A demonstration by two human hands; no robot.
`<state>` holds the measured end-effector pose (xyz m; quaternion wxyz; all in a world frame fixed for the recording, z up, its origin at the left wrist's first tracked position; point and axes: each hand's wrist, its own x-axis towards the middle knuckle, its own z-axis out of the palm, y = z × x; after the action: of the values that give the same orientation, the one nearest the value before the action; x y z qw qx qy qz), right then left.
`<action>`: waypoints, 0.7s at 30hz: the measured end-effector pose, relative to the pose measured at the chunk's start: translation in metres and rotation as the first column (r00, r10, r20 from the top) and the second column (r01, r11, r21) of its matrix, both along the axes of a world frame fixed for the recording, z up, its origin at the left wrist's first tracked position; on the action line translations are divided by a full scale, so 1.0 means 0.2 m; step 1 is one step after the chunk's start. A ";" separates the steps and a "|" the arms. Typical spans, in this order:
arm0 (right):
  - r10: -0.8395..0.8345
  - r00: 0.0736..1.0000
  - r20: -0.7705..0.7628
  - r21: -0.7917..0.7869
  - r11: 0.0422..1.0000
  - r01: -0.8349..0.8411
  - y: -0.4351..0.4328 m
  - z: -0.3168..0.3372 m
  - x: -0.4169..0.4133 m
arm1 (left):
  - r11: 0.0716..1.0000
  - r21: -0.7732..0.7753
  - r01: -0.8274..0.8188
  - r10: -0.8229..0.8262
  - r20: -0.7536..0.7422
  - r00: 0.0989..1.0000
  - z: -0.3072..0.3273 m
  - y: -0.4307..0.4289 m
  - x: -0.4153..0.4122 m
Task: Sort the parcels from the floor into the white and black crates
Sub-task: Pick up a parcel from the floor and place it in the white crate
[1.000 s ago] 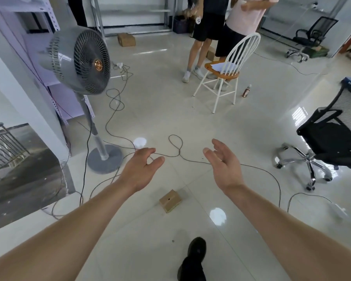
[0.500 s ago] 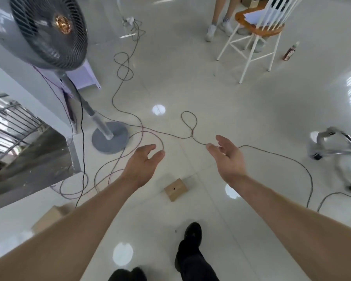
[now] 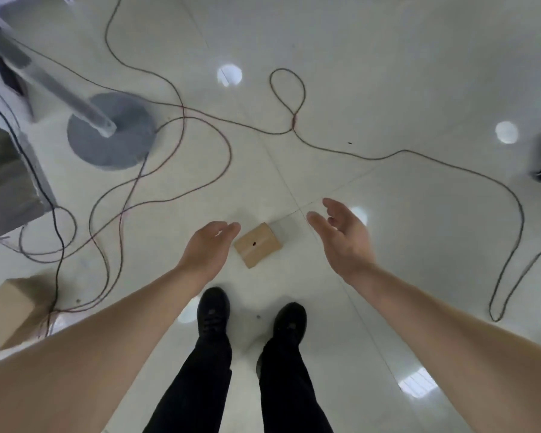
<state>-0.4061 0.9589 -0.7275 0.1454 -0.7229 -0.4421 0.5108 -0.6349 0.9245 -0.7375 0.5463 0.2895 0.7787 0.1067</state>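
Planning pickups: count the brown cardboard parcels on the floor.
2. A small brown cardboard box lies between the left hand and right hand; a larger brown cardboard box sits at the left edge. More may lie outside view.

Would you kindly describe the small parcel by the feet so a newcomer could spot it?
From the grey fan base, look toward the black shoes. The small parcel lies between the left hand and right hand. Unlike the larger box at left, it bears a dark dot.

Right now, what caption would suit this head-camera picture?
Open left hand and right hand reach toward a small brown cardboard parcel on the glossy white floor.
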 end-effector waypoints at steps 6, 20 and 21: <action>0.024 0.999 -0.025 -0.085 0.996 -0.026 0.03 -0.73 -0.12 | 0.978 -0.126 -0.164 0.166 0.004 0.986 -0.71 0.02 -0.04; 0.113 0.992 -0.048 -0.193 0.974 -0.120 0.16 -1.96 -0.43 | 0.884 -0.331 -0.330 0.379 0.091 0.921 -1.86 0.11 -0.07; 0.133 0.990 -0.038 -0.203 0.969 -0.138 0.16 -1.99 -0.45 | 0.864 -0.348 -0.364 0.425 0.117 0.898 -1.88 0.11 -0.07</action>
<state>-0.4959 0.9913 -1.1247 0.0403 -0.6959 -0.4334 0.5712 -0.6495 0.9471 -1.1132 0.6236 0.0201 0.7727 0.1169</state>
